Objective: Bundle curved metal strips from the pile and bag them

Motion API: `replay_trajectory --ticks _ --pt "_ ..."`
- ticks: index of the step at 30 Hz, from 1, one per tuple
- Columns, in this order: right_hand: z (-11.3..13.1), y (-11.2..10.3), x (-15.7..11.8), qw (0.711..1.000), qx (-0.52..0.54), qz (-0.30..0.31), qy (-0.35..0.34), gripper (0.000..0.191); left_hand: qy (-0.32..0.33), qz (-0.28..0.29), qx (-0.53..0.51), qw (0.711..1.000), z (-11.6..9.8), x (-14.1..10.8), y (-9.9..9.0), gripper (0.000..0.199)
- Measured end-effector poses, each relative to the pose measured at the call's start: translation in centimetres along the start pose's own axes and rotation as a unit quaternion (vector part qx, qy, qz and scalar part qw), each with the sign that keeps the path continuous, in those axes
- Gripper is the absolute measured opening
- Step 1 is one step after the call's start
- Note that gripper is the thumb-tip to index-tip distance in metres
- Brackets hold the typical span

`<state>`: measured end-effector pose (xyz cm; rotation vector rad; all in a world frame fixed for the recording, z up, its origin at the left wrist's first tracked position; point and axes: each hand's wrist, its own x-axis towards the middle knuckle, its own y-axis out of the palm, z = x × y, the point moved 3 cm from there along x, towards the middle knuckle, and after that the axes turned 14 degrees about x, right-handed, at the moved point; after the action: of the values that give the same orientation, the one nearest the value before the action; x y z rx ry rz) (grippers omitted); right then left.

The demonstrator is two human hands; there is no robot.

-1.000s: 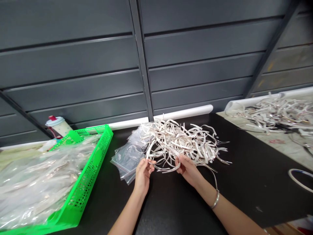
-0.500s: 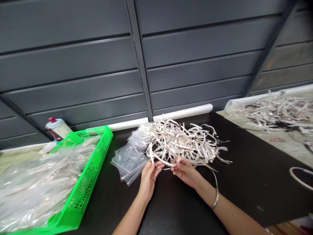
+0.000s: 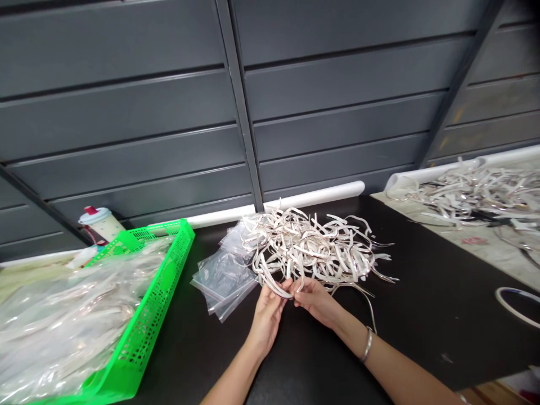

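My left hand [image 3: 270,306] is closed on a white strip [image 3: 276,289] with a shiny edge, pinching it between thumb and fingers. Close beside it, my right hand [image 3: 314,301] pinches the strip near its other side, so the strip bows between and above the fingertips. A tangled pile of similar white and silvery strips [image 3: 312,242] lies just beyond both hands on the black table [image 3: 304,365]. Several clear zip bags [image 3: 225,281] lie fanned out to the left of the pile, near my left hand.
At the left stands a green plastic basket [image 3: 158,304] holding filled clear bags [image 3: 71,320]. Behind it is a lidded bottle [image 3: 100,222]. Another strip heap [image 3: 485,194] lies at the far right, with a ring-shaped band [image 3: 517,306] nearer. White rolls [image 3: 316,194] run along the grey wall [image 3: 346,95].
My left hand has moved right, close to my right hand. The strip held between them is bent into a tighter curve.
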<state>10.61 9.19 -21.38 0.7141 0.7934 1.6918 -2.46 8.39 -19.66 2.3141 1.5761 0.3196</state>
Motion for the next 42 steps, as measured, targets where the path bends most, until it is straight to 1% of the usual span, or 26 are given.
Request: replay_trajectory --ticks 3,5,8,11,15,19,22,24,26,27,29,31,32,35,37,38,40,42 --pt "-0.2 -0.1 0.0 0.999 -0.039 -0.022 -0.013 0.021 0.007 0.021 0.022 1.0 0.2 -0.1 0.0 0.032" --pt "-0.3 -0.1 0.0 0.997 -0.067 -0.033 -0.016 0.021 0.014 0.029 0.033 0.999 0.4 0.0 0.0 0.029" --pt "-0.4 -0.1 0.0 0.994 -0.102 -0.021 -0.014 0.022 0.019 0.028 0.023 0.999 0.4 0.2 -0.1 0.022" --pt "-0.1 0.1 -0.1 0.991 -0.134 -0.011 -0.022 0.022 0.013 0.014 -0.005 1.0 0.1 0.7 -0.6 0.021" --pt "0.7 0.2 -0.3 0.981 -0.178 -0.032 -0.068 0.026 -0.017 -0.013 -0.085 0.996 -0.6 1.5 -2.1 0.016" --pt "1.4 0.3 -0.5 0.966 -0.216 -0.047 -0.137 0.023 -0.042 -0.013 -0.141 0.989 -0.8 1.7 -3.2 0.009" --pt "1.7 0.2 -0.7 0.949 -0.239 -0.066 -0.196 0.025 -0.058 -0.008 -0.148 0.987 -0.7 1.6 -3.2 0.005" --pt "1.8 0.0 -0.6 0.939 -0.264 -0.077 -0.206 0.03 -0.068 -0.002 -0.151 0.986 -0.7 1.5 -3.1 0.006" --pt "1.9 -0.2 -0.5 0.925 -0.313 -0.081 -0.202 0.03 -0.067 0.0 -0.153 0.986 -0.7 1.5 -2.9 0.006" --pt "1.9 -0.3 -0.4 0.911 -0.349 -0.081 -0.204 0.028 -0.062 0.0 -0.152 0.986 -0.7 1.5 -2.9 0.006" --pt "2.0 -0.3 -0.4 0.873 -0.431 -0.075 -0.216 0.02 -0.046 0.002 -0.149 0.988 -0.9 1.6 -2.8 0.004" --pt "1.9 0.0 -0.5 0.833 -0.503 -0.053 -0.226 0.015 -0.026 0.008 -0.15 0.988 -1.1 1.6 -2.8 0.005" --pt "1.8 0.2 -0.6 0.818 -0.528 -0.033 -0.226 0.014 -0.016 0.01 -0.154 0.988 -1.2 1.6 -2.8 0.006" --pt "1.2 1.1 -1.1 0.79 -0.567 0.051 -0.227 0.017 -0.008 0.01 -0.186 0.982 -1.6 1.5 -2.8 0.009" --pt "0.8 1.4 -1.3 0.783 -0.574 0.088 -0.224 0.017 -0.019 0.014 -0.219 0.976 -1.7 1.4 -2.8 0.016" --pt "0.7 1.4 -1.3 0.782 -0.575 0.091 -0.222 0.018 -0.026 0.017 -0.234 0.972 -1.8 1.4 -2.8 0.02" --pt "0.8 1.4 -1.2 0.787 -0.572 0.072 -0.221 0.02 -0.035 0.021 -0.257 0.966 -2.0 1.3 -2.8 0.024" --pt "0.9 1.2 -1.1 0.796 -0.562 0.038 -0.222 0.023 -0.042 0.022 -0.271 0.961 -2.1 1.2 -3.0 0.023"
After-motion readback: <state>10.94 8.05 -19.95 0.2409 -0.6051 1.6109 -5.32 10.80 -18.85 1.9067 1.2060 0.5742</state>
